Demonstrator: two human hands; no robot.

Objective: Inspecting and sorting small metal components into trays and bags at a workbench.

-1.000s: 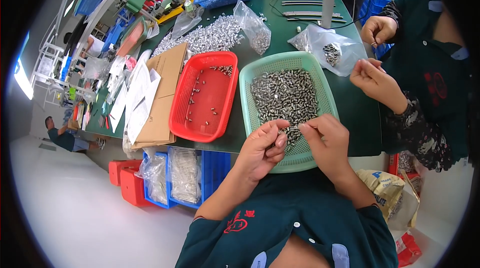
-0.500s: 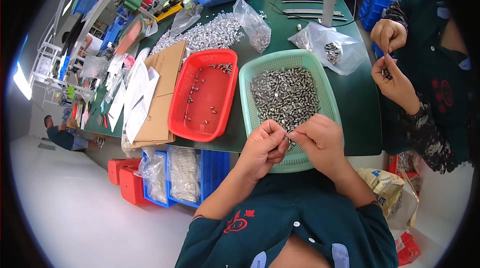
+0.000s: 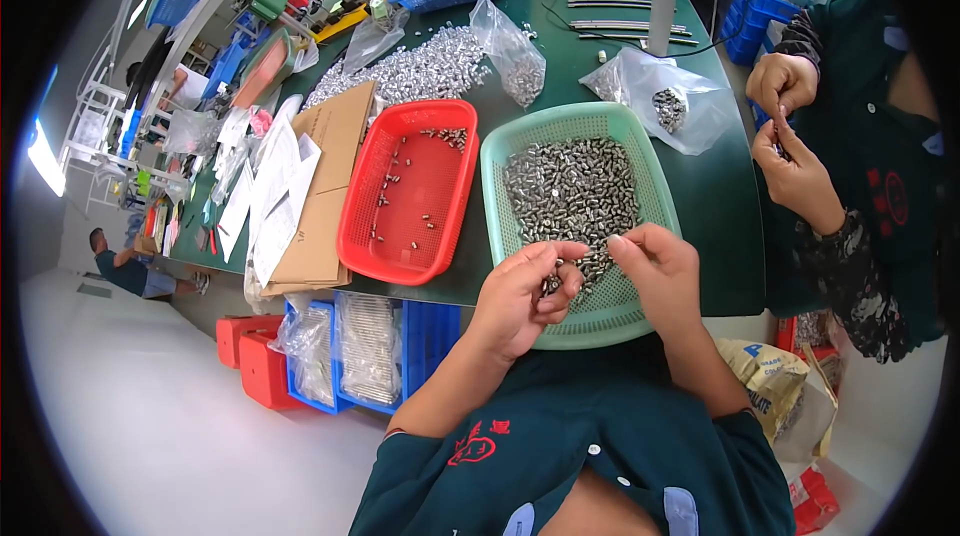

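A green mesh basket (image 3: 640,151) on the dark green table holds a heap of small metal parts (image 3: 570,186). Both my hands hover over its near edge. My left hand (image 3: 520,298) pinches a small metal part between thumb and fingers. My right hand (image 3: 660,271) is just to its right with fingertips drawn together; whether it holds a part is hard to tell. To the left, a red basket (image 3: 360,226) contains several scattered metal parts.
A flat cardboard sheet (image 3: 325,186) and papers lie left of the red basket. Clear bags of parts (image 3: 665,96) and a loose metal pile (image 3: 420,66) sit farther back. A co-worker's hands (image 3: 790,146) are busy at the right. Blue and red bins (image 3: 340,346) stand under the table.
My two hands have drawn slightly apart over the basket's near edge. The co-worker's hands have pulled back from the table toward their body.
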